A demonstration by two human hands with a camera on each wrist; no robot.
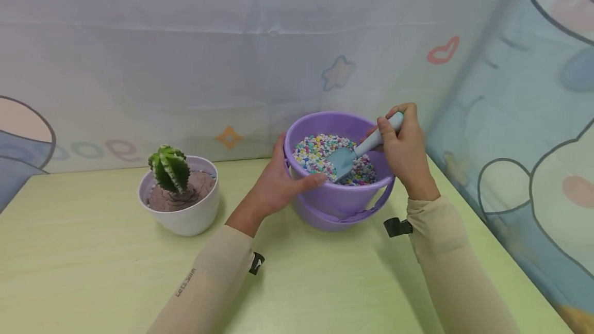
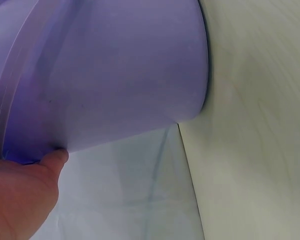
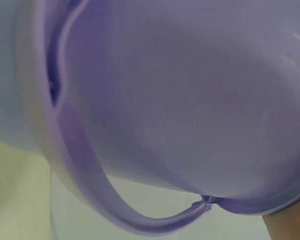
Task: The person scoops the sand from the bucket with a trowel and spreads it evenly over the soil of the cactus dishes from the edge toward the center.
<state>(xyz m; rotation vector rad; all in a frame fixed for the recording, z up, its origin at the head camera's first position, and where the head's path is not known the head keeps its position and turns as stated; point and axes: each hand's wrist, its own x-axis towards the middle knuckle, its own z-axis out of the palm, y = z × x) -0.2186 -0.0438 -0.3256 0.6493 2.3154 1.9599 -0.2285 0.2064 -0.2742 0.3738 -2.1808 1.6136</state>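
A purple bucket [image 1: 335, 201] stands on the table with many small multicoloured pellets [image 1: 320, 148] inside. At its left rim my left hand [image 1: 274, 187] grips the bucket, the thumb lying over the near edge and the other fingers around the far left side. My right hand [image 1: 405, 148], above the right rim, holds the pale handle of a light blue toy shovel [image 1: 342, 161]. The blade slants down to the left, its tip in among the pellets near the front wall. The bucket's handle [image 3: 107, 200] hangs down outside, as the right wrist view shows.
Left of the bucket, a white pot [image 1: 187, 222] holds a green cactus [image 1: 169, 170] in brownish soil [image 1: 201, 189]. A printed cloth [image 1: 185, 66] hangs behind the pale green table [image 1: 315, 282], with another on the right side.
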